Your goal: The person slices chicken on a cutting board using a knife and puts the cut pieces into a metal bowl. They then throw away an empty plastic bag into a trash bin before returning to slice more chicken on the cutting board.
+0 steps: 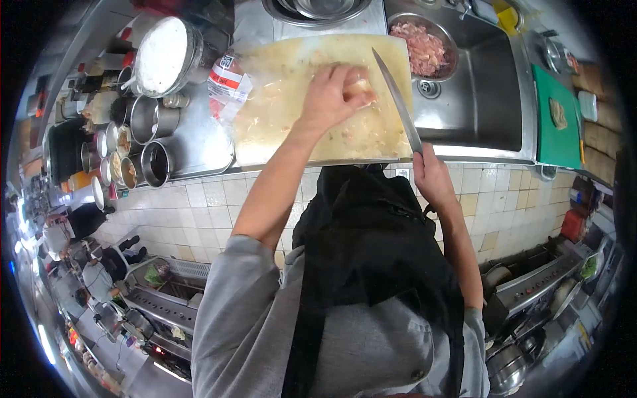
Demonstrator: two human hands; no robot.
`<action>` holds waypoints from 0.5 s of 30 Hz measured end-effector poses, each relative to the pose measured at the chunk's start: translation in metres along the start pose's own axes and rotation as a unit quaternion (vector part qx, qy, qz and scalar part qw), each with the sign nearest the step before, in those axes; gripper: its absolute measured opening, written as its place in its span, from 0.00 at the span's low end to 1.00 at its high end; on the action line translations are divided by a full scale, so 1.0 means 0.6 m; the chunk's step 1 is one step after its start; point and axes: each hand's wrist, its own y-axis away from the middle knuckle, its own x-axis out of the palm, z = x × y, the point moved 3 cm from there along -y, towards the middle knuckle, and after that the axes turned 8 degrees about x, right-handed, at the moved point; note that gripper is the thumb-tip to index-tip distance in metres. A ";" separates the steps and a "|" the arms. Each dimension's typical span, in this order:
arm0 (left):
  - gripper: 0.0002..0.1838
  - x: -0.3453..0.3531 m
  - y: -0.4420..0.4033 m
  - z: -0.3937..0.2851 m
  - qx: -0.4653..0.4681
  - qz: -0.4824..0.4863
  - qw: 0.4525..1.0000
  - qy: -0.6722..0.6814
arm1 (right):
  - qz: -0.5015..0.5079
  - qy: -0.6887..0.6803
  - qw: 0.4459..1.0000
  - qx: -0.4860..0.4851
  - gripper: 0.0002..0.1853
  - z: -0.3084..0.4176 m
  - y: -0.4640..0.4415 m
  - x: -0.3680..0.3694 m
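My left hand (330, 96) is closed around a pale pink piece of meat (359, 91) on the yellowish cutting board (279, 132). In my right hand (430, 172), at the board's front right corner, is the handle of a long knife (398, 99). Its blade points up and away, along the board's right side, apart from the meat. A plastic package with a red and white label (227, 81) lies at the board's left edge. Beyond the right edge, a metal bowl of cut meat (419, 50) sits in the sink.
Metal sink (488, 99) on the right, then a green board (557, 132) with a folded cloth-like item. Left: a large bowl of white contents (161, 56) and several metal pots (155, 119). Metal bowls (317, 8) stand behind the board. Two people are at the far left.
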 end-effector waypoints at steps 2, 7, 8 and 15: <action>0.25 0.023 0.018 0.009 0.069 -0.056 0.996 -0.030 | 0.013 0.022 1.000 -0.002 0.08 0.012 -0.003 0.004; 0.26 0.043 0.034 0.025 0.084 -0.020 0.993 -0.082 | 0.038 0.059 0.998 -0.002 0.08 0.009 -0.003 0.030; 0.26 0.043 0.034 0.025 0.083 -0.020 0.993 -0.081 | 0.035 0.061 0.997 -0.011 0.08 0.007 -0.003 0.035; 0.20 0.050 0.033 0.029 0.092 -0.009 0.988 -0.122 | 0.066 0.083 0.994 0.014 0.07 0.000 -0.006 0.060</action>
